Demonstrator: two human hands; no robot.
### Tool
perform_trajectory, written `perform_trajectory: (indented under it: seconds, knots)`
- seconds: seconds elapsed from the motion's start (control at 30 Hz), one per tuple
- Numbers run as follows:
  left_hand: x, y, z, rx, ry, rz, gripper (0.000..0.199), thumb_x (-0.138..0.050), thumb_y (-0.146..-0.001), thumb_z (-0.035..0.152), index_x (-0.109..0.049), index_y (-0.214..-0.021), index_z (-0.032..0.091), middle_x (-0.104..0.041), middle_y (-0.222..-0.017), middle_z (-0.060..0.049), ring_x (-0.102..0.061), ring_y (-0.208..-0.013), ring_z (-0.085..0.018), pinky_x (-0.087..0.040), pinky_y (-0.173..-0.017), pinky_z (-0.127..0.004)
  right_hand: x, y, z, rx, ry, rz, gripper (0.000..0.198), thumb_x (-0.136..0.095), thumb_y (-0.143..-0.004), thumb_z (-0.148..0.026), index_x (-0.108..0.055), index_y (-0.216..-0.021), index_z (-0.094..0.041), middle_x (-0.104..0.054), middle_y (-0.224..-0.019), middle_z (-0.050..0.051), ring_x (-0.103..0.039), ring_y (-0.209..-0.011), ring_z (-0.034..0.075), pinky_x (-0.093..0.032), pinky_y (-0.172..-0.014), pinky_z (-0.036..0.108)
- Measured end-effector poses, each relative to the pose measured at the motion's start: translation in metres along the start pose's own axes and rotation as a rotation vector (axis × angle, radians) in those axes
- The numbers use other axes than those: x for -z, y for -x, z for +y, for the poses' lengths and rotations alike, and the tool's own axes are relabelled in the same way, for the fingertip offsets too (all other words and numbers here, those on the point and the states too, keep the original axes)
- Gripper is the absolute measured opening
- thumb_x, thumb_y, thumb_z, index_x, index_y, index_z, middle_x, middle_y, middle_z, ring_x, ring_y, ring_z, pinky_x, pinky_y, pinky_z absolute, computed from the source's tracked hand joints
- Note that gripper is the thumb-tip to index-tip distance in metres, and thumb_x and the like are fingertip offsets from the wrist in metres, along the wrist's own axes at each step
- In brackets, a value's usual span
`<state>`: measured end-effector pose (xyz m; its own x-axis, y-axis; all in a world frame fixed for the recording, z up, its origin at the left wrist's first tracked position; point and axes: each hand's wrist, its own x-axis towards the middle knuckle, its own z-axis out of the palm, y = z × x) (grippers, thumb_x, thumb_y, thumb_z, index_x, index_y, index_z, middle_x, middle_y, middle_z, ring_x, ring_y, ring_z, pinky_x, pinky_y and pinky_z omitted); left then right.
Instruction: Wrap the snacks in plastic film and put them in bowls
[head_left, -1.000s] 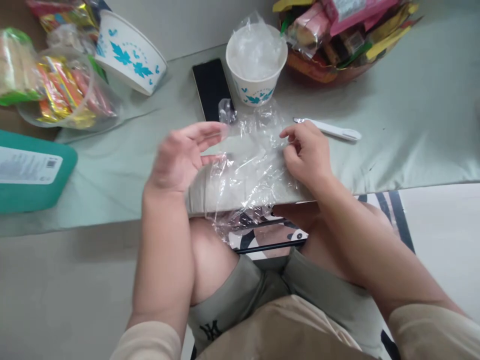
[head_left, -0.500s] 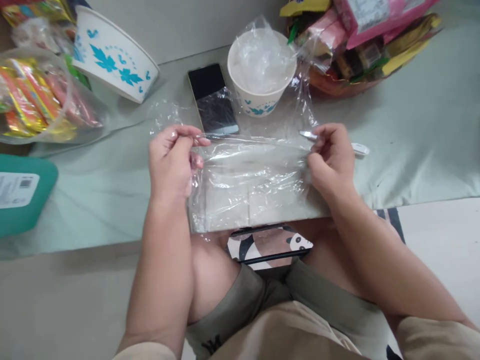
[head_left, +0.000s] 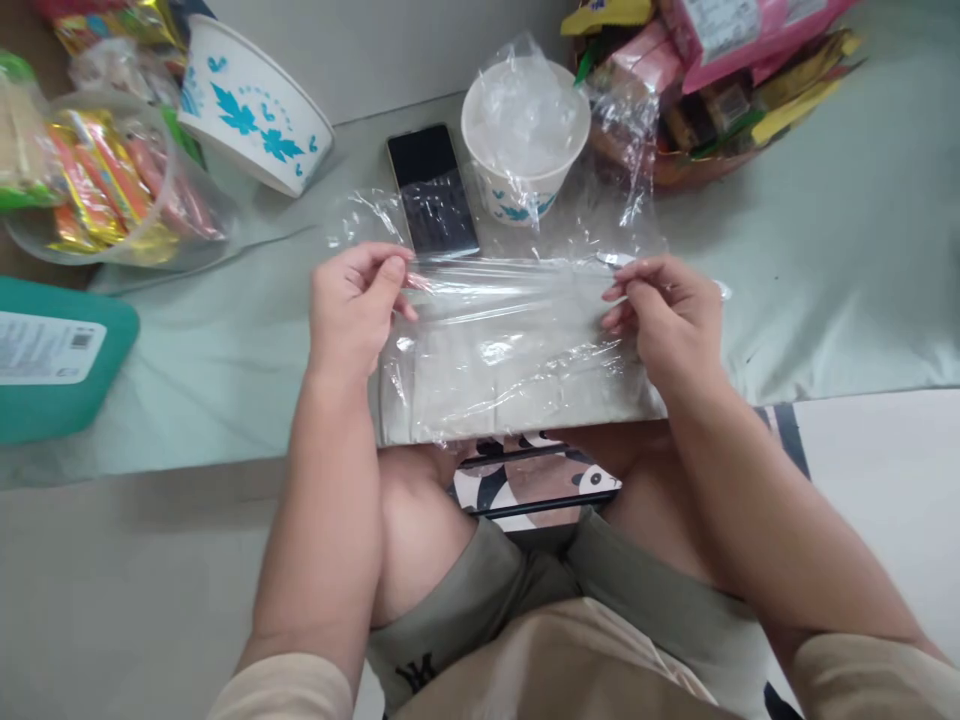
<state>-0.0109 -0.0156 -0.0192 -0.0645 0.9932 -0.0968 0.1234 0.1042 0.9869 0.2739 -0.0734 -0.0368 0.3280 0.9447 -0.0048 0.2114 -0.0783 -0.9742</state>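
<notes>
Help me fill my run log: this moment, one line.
left hand: pinching clear plastic | right hand: pinching clear plastic | clear plastic: spread between hands | phone: screen dark | white tub: upright, crumpled plastic inside

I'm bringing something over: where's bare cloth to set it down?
Bare cloth shows right of the brown bowl and right hand, and between the teal container and left hand. Crowded, between and beyond the hands: plastic, phone, upright bucket.

Dark "NY" monogram [head_left: 416,673] on shorts [head_left: 454,610]

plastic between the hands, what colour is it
The plastic is clear and colourless, with pale glints; it shows best in the head view.
</notes>
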Motion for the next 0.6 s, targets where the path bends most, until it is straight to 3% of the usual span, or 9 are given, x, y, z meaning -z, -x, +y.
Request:
perform_trajectory:
  seconds: [0.13,0.2,0.3,0.37,0.43,0.6]
  knots:
    - [0.002,0.000,-0.001,-0.146,0.027,0.012,0.021,-0.077,-0.085,0.042,-0.071,-0.090,0.022,-0.068,-0.066,0.007,-0.046,-0.046,-0.003,-0.029,-0.045,-0.026,0.000,0.001,-0.002,0.071,0.024,-0.043,0.019,-0.063,-0.079,-0.016,-0.065,-0.094,-0.027,-0.072,-0.109,0.000,-0.065,-0.059,0.008,-0.051,-0.049,0.023]
    - [0.003,0.003,0.005,-0.157,0.096,-0.033,0.029,-0.081,-0.080,0.050,-0.071,-0.094,0.026,-0.070,-0.070,0.005,-0.053,-0.051,-0.006,-0.031,-0.045,-0.027,-0.002,-0.002,-0.001,0.101,0.006,-0.070,0.012,-0.062,-0.079,-0.016,-0.063,-0.086,-0.025,-0.071,-0.116,0.000,-0.063,-0.056,0.006,-0.050,-0.048,0.023]
    - [0.005,0.007,0.016,-0.020,0.208,-0.173,0.055,-0.090,-0.061,0.059,-0.070,-0.103,0.029,-0.077,-0.083,0.000,-0.069,-0.067,-0.014,-0.044,-0.050,-0.026,-0.004,-0.008,0.005,0.095,-0.041,-0.018,0.008,-0.058,-0.085,-0.018,-0.056,-0.077,-0.022,-0.069,-0.113,0.002,-0.061,-0.055,0.005,-0.049,-0.047,0.022]
    - [0.007,0.008,0.019,0.120,0.202,-0.306,0.068,-0.094,-0.052,0.056,-0.069,-0.106,0.024,-0.079,-0.088,-0.004,-0.074,-0.076,-0.020,-0.054,-0.058,-0.027,-0.003,-0.012,0.010,0.075,-0.087,0.046,0.009,-0.057,-0.086,-0.019,-0.053,-0.077,-0.022,-0.068,-0.114,0.002,-0.062,-0.057,0.005,-0.050,-0.048,0.021]
    - [0.008,0.007,0.020,0.235,0.102,-0.403,0.063,-0.094,-0.056,0.049,-0.068,-0.105,0.018,-0.079,-0.087,-0.008,-0.076,-0.075,-0.022,-0.057,-0.060,-0.028,-0.002,-0.016,0.014,0.059,-0.141,0.095,0.010,-0.057,-0.084,-0.019,-0.050,-0.076,-0.022,-0.066,-0.116,0.001,-0.062,-0.058,0.004,-0.049,-0.048,0.020]
    - [0.008,0.006,0.018,0.347,-0.118,-0.440,0.041,-0.084,-0.072,0.040,-0.068,-0.100,0.016,-0.078,-0.078,-0.009,-0.073,-0.061,-0.018,-0.051,-0.049,-0.023,-0.002,-0.022,0.020,0.047,-0.240,0.163,0.015,-0.058,-0.077,-0.019,-0.044,-0.074,-0.022,-0.064,-0.113,0.001,-0.059,-0.057,0.004,-0.046,-0.046,0.020]
